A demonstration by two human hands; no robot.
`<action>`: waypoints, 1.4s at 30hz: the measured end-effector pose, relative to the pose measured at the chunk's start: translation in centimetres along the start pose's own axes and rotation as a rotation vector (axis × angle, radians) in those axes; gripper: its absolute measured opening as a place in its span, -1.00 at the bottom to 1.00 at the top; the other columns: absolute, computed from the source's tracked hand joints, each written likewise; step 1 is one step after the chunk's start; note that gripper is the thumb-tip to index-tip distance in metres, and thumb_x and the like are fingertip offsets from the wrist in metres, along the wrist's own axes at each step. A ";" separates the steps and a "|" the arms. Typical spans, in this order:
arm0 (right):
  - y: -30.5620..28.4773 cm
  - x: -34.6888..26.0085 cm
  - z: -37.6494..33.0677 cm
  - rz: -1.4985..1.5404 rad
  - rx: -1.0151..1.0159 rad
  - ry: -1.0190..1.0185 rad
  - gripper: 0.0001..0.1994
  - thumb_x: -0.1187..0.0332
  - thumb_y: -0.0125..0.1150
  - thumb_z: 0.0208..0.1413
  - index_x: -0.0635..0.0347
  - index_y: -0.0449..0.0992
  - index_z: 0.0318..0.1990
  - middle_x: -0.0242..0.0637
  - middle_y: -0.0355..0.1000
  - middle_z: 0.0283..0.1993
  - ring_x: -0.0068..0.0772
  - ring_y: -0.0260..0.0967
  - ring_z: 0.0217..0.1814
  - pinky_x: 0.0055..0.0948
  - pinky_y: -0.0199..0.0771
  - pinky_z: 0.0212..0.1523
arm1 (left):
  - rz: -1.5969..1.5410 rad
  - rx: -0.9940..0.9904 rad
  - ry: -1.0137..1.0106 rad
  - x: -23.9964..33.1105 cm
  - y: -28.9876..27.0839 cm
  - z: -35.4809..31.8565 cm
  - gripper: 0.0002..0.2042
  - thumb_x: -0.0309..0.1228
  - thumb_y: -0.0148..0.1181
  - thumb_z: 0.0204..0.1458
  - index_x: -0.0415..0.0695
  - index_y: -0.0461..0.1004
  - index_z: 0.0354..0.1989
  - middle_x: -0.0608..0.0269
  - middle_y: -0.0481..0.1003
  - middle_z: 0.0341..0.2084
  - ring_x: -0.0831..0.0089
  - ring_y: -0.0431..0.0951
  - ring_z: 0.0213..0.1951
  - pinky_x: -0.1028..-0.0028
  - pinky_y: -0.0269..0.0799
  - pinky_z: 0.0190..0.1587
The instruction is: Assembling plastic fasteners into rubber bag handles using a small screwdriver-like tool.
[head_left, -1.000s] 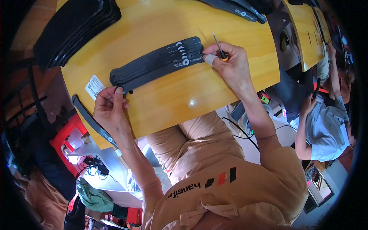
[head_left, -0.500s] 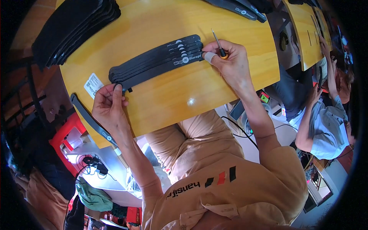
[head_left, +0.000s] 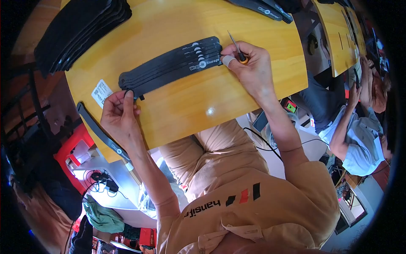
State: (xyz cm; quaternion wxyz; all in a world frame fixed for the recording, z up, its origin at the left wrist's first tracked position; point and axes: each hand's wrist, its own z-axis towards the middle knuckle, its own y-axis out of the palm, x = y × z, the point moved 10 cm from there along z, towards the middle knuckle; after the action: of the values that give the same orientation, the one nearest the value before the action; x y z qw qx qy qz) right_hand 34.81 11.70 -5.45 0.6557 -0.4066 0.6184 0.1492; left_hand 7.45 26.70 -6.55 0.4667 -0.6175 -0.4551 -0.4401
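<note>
On the wooden table lies a fanned stack of black storage straps [head_left: 165, 67] with pale printing, slightly tilted, its right end higher. My left hand [head_left: 121, 111] pinches the lower left end of the stack between thumb and fingers. At the right end, my right hand [head_left: 252, 67] closes thumb and forefinger on the strap edges, and one digit wears a pale wrap. Tucked in that same hand is a small screwdriver [head_left: 241, 56] with a black and orange handle, its thin shaft pointing up and away. What the curled fingers cover is hidden.
A tall pile of black straps [head_left: 84, 29] stands far left, with more straps [head_left: 264, 9] at the far edge. A white printed label [head_left: 101, 94] and a single strap [head_left: 99, 132] lie at left. A co-worker [head_left: 357, 135] sits at another table on the right.
The screwdriver's shaft leans slightly more to the left. Both hands keep their grip on the straps, which have barely shifted. The co-worker's arms have moved.
</note>
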 end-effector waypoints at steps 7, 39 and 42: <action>0.2 -0.5 -0.3 -0.059 0.030 -0.027 -0.94 0.60 0.12 -0.19 0.36 0.45 -0.47 -0.32 0.35 -0.64 -0.65 0.27 -0.57 -0.63 0.29 -0.50 | -0.015 0.009 0.040 0.0 -0.3 0.0 -0.92 -0.60 0.18 -0.12 -0.24 0.39 -0.46 0.34 0.38 -0.66 0.73 0.29 -0.67 0.75 0.21 -0.66; -0.1 0.6 0.0 0.308 -0.128 0.048 -0.94 0.54 0.04 -0.06 0.26 0.45 -0.42 -0.46 0.24 -0.64 -0.77 -0.08 -0.83 -0.70 -0.20 -0.84 | 0.177 0.017 -0.024 -2.7 -12.9 -4.0 -0.82 -0.41 0.15 -0.12 -0.25 0.36 -0.41 0.30 0.40 -0.70 0.47 0.34 -0.73 0.53 0.21 -0.67; 0.9 -3.9 -4.5 0.194 -0.219 -0.046 -0.91 0.53 0.04 -0.07 0.23 0.47 -0.39 -0.45 0.27 -0.59 -0.74 0.08 -0.74 -0.74 0.00 -0.74 | -0.371 -0.120 -0.143 0.3 -10.7 -9.3 -0.86 -0.41 0.11 -0.05 -0.24 0.37 -0.43 0.38 0.41 -0.67 0.70 0.27 -0.76 0.70 0.01 -0.77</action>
State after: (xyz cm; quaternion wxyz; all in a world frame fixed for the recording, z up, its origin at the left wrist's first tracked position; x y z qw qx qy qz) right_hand 30.28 10.22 -1.72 0.6038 -0.4105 0.6198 0.2876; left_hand -4.00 19.25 -2.78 0.3066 -0.5795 -0.5662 -0.4996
